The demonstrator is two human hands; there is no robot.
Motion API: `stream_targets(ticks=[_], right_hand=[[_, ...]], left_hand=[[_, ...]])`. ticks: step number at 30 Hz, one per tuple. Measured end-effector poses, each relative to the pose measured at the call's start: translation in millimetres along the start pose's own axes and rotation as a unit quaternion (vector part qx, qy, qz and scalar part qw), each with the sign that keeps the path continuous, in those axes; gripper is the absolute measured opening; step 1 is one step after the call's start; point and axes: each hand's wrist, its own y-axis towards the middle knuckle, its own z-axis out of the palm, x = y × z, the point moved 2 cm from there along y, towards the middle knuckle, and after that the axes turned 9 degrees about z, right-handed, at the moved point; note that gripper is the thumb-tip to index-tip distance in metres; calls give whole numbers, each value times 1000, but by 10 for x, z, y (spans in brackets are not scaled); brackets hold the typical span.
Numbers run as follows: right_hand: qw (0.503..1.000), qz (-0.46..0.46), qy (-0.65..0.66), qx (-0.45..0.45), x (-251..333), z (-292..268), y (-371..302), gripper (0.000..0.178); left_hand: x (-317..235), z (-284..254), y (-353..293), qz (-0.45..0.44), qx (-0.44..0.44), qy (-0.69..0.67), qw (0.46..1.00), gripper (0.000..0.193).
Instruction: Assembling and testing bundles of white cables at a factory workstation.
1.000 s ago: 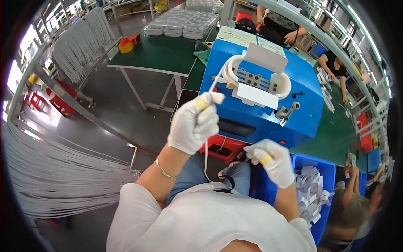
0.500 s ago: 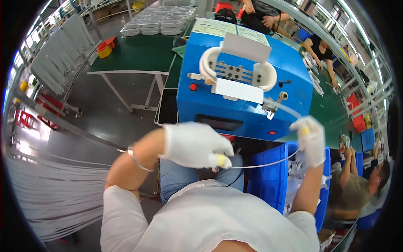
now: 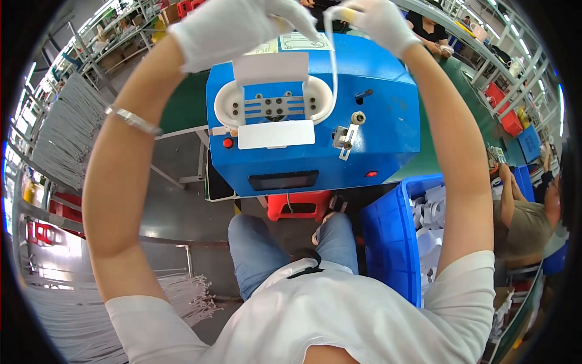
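Observation:
Over the blue machine [image 3: 394, 139] with its white oval winding form [image 3: 318, 100], both my gloved hands are raised at the top edge. My right hand [image 3: 379, 24] pinches a white cable [image 3: 334, 64] between its fingers. From there the cable drops to the right end of the form and curves around it. My left hand [image 3: 233, 33] hovers above the form's left side, one finger reaching toward the cable. Motion smears its fingers, so its grip is unclear. A small white connector [image 3: 220, 130] sticks out at the form's left front, above a red button [image 3: 228, 143].
A blue bin [image 3: 394, 236] of white pieces stands at my right. Bundles of white cables hang at the far left [image 3: 66, 130] and lie at the lower left [image 3: 176, 297]. Under the machine is a red stool [image 3: 297, 205]. Other people work along the right side.
Both hands have gone up and forward, from in front of the machine to above its far side. The cable, earlier stretched between them near my lap, now runs up from the form to my right hand.

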Motion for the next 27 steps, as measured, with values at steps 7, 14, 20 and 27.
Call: stream_targets(ticks=[7, 14, 20, 27], right_hand=[[950, 304, 50, 41, 538, 304, 622, 37], [855, 424, 287, 76, 1778, -530, 315, 19], [851, 418, 276, 155, 2289, -435, -109, 15], [796, 514, 267, 175, 2355, -557, -460, 15]], left_hand=[[-331, -128, -258, -406, 179, 268, 855, 22], [-1300, 45, -891, -581, -23, 136, 802, 16], [-1461, 474, -895, -625, -165, 81, 759, 15], [-1518, 281, -730, -645, -74, 168, 742, 18]])
